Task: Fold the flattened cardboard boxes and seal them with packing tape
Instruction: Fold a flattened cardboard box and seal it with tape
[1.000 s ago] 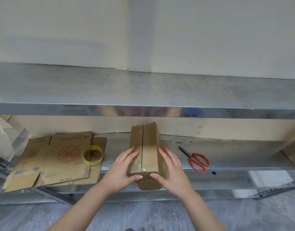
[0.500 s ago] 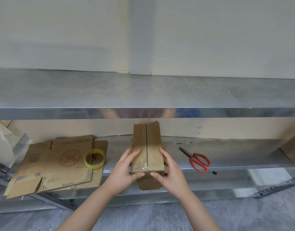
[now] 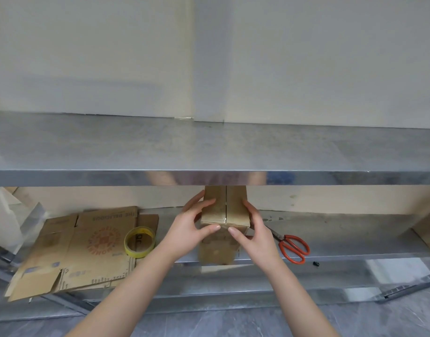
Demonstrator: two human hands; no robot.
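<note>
A small folded brown cardboard box (image 3: 234, 207) is held between both hands above the lower metal shelf (image 3: 343, 237), its top flaps closed with a strip of clear tape along the seam. My left hand (image 3: 192, 227) grips its left side, thumb on the front edge. On the opposite side my right hand (image 3: 255, 229) clasps it, thumb on the front face. The box's far end is hidden behind the upper shelf's front edge (image 3: 330, 178). A stack of flattened printed cardboard boxes (image 3: 82, 249) lies at the left, with a yellow roll of packing tape (image 3: 139, 242) on it.
Red-handled scissors (image 3: 292, 246) lie on the lower shelf right of the box. The upper metal shelf (image 3: 209, 144) juts out above and runs the full width. A white wall stands behind. Grey floor shows below.
Both hands have lifted the box up off the lower shelf and slightly away, so its far end now reaches the upper shelf's edge. The camera has tilted so the shelves appear lower.
</note>
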